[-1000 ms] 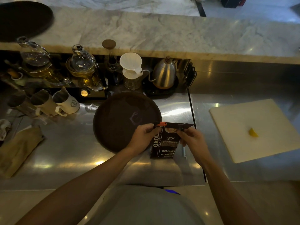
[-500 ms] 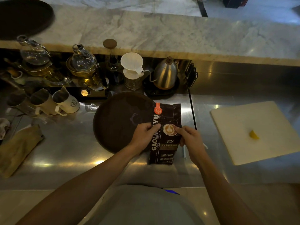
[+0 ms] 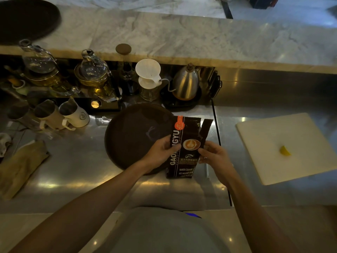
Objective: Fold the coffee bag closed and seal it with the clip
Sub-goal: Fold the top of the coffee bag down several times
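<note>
Both hands clench the coffee bag (image 3: 186, 148) at mid-height: the left hand (image 3: 160, 152) has its grip on the bag's left edge, thumb across the printed front, and the right hand (image 3: 214, 157) pinches the right edge. Standing upright on the steel bench (image 3: 76, 161), the bag has its top unfolded and open, a loose flap rising at its 1 o'clock corner; no clip can be made out. Beyond the bench, at 12 o'clock, runs a marble ledge (image 3: 182, 37). Just behind the bag, at its 10 o'clock, lies a round dark tray (image 3: 135, 136), which the left wrist crosses and partly hides. At 3 o'clock, well apart, sits a white cutting board (image 3: 284, 139) with a small yellow wedge (image 3: 285, 151) on it. At 9 o'clock, near the bench's left edge, lies a folded tan cloth (image 3: 20, 167). Along the back, from 10 to 12 o'clock, stand glass teapots (image 3: 91, 72), a steel gooseneck kettle (image 3: 186, 83) on a dark base, and a white dripper (image 3: 148, 73) touching the kettle's spout in this view. Three pitchers (image 3: 49, 114) lie tilted at 10 o'clock.
</note>
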